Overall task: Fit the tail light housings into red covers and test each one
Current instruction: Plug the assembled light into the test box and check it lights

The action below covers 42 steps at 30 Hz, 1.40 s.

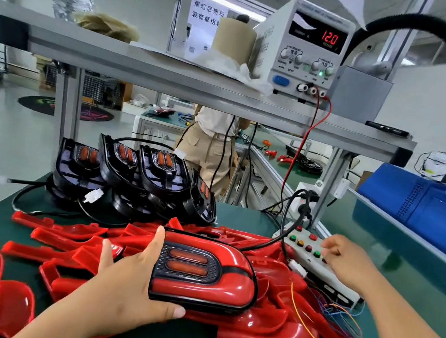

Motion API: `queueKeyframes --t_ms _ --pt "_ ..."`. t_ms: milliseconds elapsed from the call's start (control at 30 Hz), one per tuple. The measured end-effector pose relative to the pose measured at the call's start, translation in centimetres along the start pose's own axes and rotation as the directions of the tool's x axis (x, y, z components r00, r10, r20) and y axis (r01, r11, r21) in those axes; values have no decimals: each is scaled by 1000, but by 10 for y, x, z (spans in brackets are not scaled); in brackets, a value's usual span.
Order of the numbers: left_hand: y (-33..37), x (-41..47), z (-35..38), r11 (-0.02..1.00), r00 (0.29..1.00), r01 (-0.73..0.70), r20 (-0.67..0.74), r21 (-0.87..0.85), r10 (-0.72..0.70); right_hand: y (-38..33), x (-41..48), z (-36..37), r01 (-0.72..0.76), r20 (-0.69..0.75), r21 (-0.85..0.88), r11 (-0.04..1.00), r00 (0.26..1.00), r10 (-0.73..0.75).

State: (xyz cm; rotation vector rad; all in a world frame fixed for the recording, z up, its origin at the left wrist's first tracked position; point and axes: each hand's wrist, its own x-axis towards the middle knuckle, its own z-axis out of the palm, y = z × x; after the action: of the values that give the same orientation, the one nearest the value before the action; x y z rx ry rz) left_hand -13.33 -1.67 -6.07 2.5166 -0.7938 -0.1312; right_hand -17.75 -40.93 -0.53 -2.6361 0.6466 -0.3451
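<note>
Tail light (203, 272): probably rigid, glossy (likely slippery); is being gripped at its end by left hand (121, 285); right hand (348, 261), fingers loosely bent, is being rested on button box (304, 257).

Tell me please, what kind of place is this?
Most likely a factory assembly and test bench for tail lights: a power supply reading 12.0, a push-button test box, and piles of red covers.
</note>
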Motion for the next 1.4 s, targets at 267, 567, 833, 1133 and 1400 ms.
queueKeyframes --t_ms 267,567,833,1133,1400 --pt "5 5 1 993 999 38 -2 107 -38 2 -33 11 73 65 -152 986 996 -64" --pt "15 2 -3 975 994 101 19 197 -107 -37 -12 17 -89 189 -306 948 970 152" --pt "24 -3 -8 960 986 156 14 232 -164 -30 1 20 -203 285 -92 975 933 221" --pt "71 14 -21 950 976 18 -213 311 51 -6 -9 20 -43 39 213 976 999 36" --pt "154 103 11 885 915 -396 31 246 402 -34 -19 5 262 -10 274 925 963 -269"
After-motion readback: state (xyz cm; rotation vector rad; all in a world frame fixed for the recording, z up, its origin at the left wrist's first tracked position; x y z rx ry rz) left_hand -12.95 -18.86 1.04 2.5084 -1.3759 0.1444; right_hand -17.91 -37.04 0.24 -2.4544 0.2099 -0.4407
